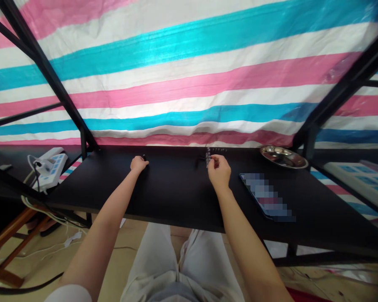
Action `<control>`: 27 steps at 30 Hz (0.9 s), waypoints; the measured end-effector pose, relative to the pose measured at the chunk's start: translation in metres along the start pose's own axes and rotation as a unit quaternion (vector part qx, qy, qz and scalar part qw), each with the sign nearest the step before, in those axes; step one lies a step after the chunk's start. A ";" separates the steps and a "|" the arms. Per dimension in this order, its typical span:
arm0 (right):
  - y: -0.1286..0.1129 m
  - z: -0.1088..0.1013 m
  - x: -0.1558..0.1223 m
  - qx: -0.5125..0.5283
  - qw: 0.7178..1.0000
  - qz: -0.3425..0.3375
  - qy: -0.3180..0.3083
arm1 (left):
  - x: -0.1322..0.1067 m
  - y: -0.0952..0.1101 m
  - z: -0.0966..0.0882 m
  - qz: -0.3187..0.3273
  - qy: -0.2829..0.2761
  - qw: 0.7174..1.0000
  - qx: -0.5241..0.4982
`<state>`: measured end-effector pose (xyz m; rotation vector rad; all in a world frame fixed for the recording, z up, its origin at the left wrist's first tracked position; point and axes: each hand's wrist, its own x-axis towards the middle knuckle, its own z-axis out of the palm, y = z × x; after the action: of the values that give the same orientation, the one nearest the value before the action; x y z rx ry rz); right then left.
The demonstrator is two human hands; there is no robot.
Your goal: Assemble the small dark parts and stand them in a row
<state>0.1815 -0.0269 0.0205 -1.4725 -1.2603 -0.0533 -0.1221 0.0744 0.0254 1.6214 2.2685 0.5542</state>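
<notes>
My left hand (139, 163) rests low over the left part of the black table (173, 188). Its fingers are closed, and a small dark bit (144, 157) shows at the fingertips, too small to name. Farther right, my right hand (219, 171) has thumb and forefinger pinched together. Those fingertips are right beside an upright row of small greyish, shiny pieces (208, 157); what they hold is hidden. A second line of tiny pieces (219, 149) runs along the table's back edge. Just left of the row lies a small dark object (200, 158), blurred against the black top.
A phone (261, 197), its screen pixelated, lies right of my right arm. Behind it is a round shiny metal dish (283, 157). Black metal posts (72, 109) flank the table. At left sits a power strip (52, 172) with cables. A striped sheet (189, 79) hangs behind.
</notes>
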 end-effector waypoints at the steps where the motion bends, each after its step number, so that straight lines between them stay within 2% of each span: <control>1: 0.002 -0.001 0.002 -0.012 1.000 0.020 -0.001 | -0.001 0.000 -0.001 -0.001 -0.003 1.000 0.001; 5: 0.014 -0.005 0.007 -0.074 0.991 0.106 -0.046 | -0.006 0.001 -0.011 -0.003 -0.024 0.999 0.027; 9: 0.026 -0.008 0.010 -0.154 0.966 0.168 -0.120 | -0.020 0.003 -0.024 0.015 -0.053 0.993 0.109; 11: 0.030 -0.007 0.010 -0.182 0.954 0.181 -0.155 | -0.034 0.007 -0.025 0.054 -0.057 0.988 0.130; 13: 0.032 -0.006 0.008 -0.199 0.945 0.180 -0.185 | -0.051 0.015 -0.021 0.164 -0.057 0.978 0.119; 16: 0.031 -0.002 0.006 -0.213 0.939 0.161 -0.215 | -0.080 0.034 -0.002 0.351 -0.059 0.933 0.060; 18: 0.031 0.001 0.005 -0.218 0.937 0.152 -0.227 | -0.098 0.050 0.016 0.439 -0.046 0.896 0.044; 21: 0.031 0.003 0.004 -0.221 0.932 0.152 -0.245 | -0.116 0.075 0.045 0.470 -0.011 0.880 0.065; 24: 0.032 0.004 0.003 -0.220 0.932 0.147 -0.249 | -0.125 0.096 0.069 0.454 0.010 0.888 0.073; 27: 0.034 0.005 0.002 -0.224 0.934 0.133 -0.245 | -0.126 0.112 0.084 0.435 0.015 0.897 0.080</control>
<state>0.2030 -0.0142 -0.0030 -2.1365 -1.4915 0.2378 0.0492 -0.0010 0.0062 2.7081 1.5132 0.5776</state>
